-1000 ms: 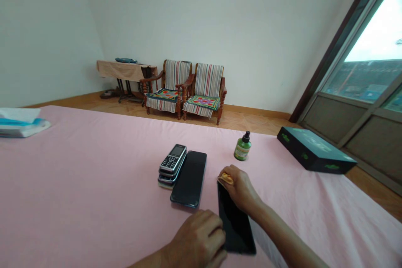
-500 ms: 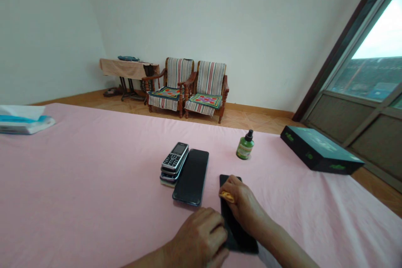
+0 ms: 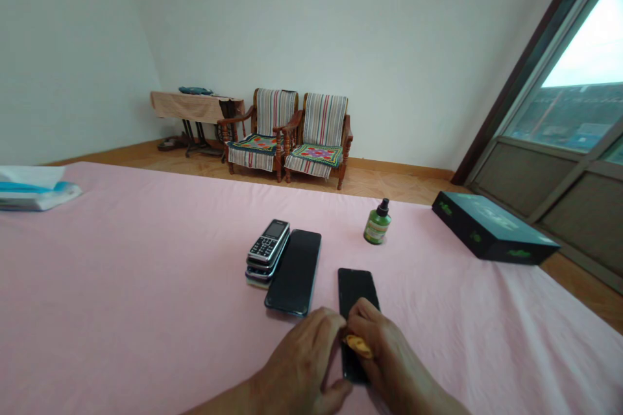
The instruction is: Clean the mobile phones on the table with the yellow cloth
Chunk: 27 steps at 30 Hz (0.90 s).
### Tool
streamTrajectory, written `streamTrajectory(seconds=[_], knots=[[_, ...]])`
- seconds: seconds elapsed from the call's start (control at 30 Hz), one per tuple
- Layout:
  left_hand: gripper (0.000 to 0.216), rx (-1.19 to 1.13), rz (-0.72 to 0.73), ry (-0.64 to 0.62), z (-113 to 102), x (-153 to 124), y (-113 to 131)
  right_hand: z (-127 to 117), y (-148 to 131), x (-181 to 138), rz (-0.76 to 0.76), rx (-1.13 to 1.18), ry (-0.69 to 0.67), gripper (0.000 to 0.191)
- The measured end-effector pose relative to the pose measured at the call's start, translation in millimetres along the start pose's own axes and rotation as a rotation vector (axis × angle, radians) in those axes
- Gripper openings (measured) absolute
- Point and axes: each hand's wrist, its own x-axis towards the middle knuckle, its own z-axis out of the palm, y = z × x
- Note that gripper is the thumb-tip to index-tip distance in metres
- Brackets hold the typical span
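Note:
A black smartphone lies flat on the pink cloth, screen up. My right hand is closed around a bunched yellow cloth and presses it on the screen's lower half. Along the phone's left edge, my left hand grips with bent fingers and thumb; its fingertips are partly hidden near my right hand. To the left rests a larger black smartphone. It lies against a stack of phones with a silver-and-black keypad phone on top.
A green spray bottle with a black top stands beyond the phone. At the right is a black box with green print. A white-and-blue tissue pack lies far left. Two wooden armchairs stand past the pink-covered surface.
My right hand has slid the yellow cloth down the screen toward me, uncovering the phone's upper part. My left hand has shifted slightly up along the edge. The view has moved a little.

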Motion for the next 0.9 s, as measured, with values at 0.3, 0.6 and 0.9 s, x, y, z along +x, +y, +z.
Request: streamTrajectory(seconds=[0.3,0.6,0.9], knots=[[0.060,-0.035,0.011,-0.048,-5.1,0.4,1.1,2.7,3.7,-6.5,-0.057,0.021,-0.016,0.026],[0.053,0.033,0.073,-0.024,-4.5,1.8,-4.2,4.8,11.6,-15.4,-0.122,0.075,-0.083,0.019],[0.060,0.052,0.094,-0.050,-6.9,1.5,-6.2,-7.6,9.0,-19.5,-0.110,0.014,-0.222,0.027]])
